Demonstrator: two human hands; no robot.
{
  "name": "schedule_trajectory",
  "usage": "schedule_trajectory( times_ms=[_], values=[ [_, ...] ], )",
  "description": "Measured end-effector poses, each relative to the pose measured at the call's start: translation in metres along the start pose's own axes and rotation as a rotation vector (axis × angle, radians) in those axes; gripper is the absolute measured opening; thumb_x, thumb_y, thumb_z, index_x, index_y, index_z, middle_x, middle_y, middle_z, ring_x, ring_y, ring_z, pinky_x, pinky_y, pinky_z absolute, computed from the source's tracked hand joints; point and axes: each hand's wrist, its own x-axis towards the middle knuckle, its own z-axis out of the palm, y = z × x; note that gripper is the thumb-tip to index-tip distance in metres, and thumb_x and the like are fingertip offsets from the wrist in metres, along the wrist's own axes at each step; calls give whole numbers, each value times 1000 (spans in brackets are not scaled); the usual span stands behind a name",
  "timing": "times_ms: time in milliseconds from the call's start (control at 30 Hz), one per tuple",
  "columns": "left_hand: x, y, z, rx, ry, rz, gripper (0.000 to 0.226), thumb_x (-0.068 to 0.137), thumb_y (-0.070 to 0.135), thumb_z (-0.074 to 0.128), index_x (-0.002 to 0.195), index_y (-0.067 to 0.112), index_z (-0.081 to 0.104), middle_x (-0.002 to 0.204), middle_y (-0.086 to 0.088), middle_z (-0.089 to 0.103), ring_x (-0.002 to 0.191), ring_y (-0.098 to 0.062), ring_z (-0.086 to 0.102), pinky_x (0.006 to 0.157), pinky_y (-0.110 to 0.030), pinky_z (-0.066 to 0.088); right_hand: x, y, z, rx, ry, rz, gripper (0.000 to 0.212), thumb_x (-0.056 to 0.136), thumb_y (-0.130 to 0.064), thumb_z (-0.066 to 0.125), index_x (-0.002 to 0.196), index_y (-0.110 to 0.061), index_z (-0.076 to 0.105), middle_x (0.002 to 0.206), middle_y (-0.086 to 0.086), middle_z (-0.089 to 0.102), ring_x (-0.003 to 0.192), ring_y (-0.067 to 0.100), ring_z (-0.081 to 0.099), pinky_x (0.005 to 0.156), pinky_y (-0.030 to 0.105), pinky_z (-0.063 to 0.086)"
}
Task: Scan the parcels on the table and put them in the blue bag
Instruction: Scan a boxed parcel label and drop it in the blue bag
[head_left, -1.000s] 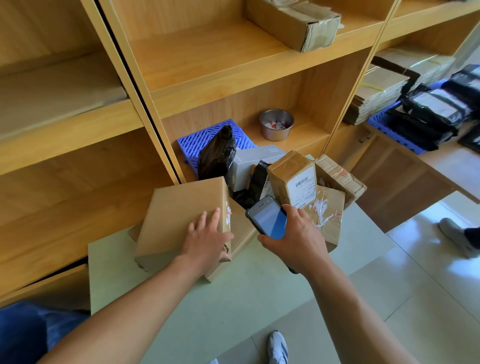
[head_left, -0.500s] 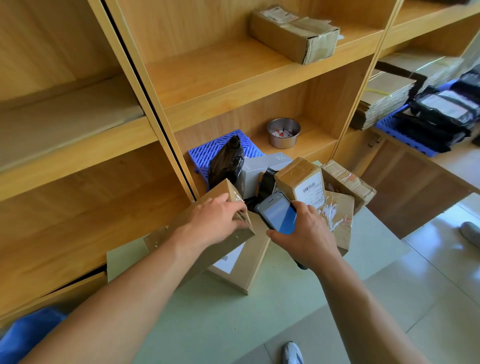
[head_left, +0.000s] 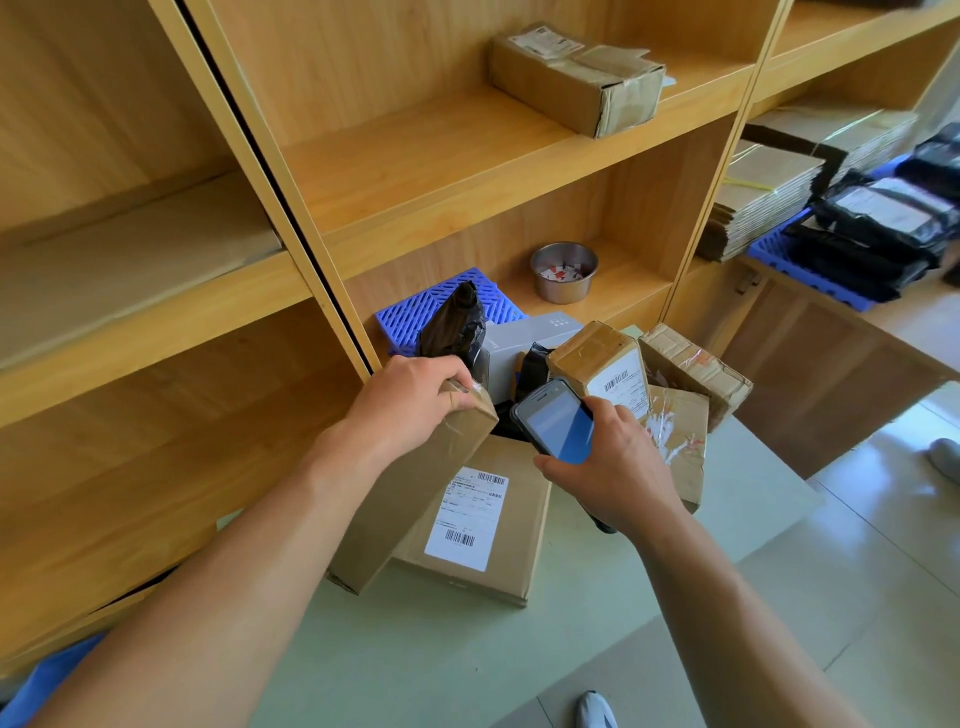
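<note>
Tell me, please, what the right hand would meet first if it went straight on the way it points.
Probably the small black plastic-wrapped parcel just beyond the black handheld scanner that the right hand grips; depth is unclear.

A plain brown parcel (head_left: 415, 499), gripped at its top by the left hand (head_left: 410, 400), is tilted up from the tabletop (head_left: 441, 665) and overlaps a flat parcel (head_left: 498, 551) lying label-up. Behind them, taped boxes (head_left: 597, 358) and black poly bags (head_left: 452, 327) are heaped together. The right hand (head_left: 613, 467) holds a blue-lit handheld scanner (head_left: 558, 423) over them.
</note>
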Motion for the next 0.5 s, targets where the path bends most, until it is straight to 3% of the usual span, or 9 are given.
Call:
schedule_trajectory(
  times_ms=[100,267,400,500],
  values=[
    [6,6,-12,-35,36,30,15,94,47,68,106,39,69,95,8,64,93,-17,59,76,-36,52,2,3,1,-6,1,4,87,77,-64,74,144,-25,35,125,-1,49,100,13,43,74,30,49],
    [24,11,-13,-151,-1,7,5,97,43,65,98,40,69,103,11,69,97,-14,61,78,-34,53,5,9,0,-11,-3,30,86,76,-64,74,144,-26,36,124,-2,49,100,13,44,77,34,54],
    [43,12,0,-163,74,10,14,101,39,60,111,39,70,115,9,67,110,-18,58,91,-38,50,5,13,0,-21,6,34,84,76,-64,73,142,-25,38,122,-3,48,100,13,44,75,32,51],
    [55,8,11,-86,132,10,23,103,35,57,122,43,67,128,8,52,119,-20,51,99,-46,47,6,17,0,-20,15,52,85,76,-64,74,142,-26,38,123,-3,48,99,12,43,75,32,51]
  ],
)
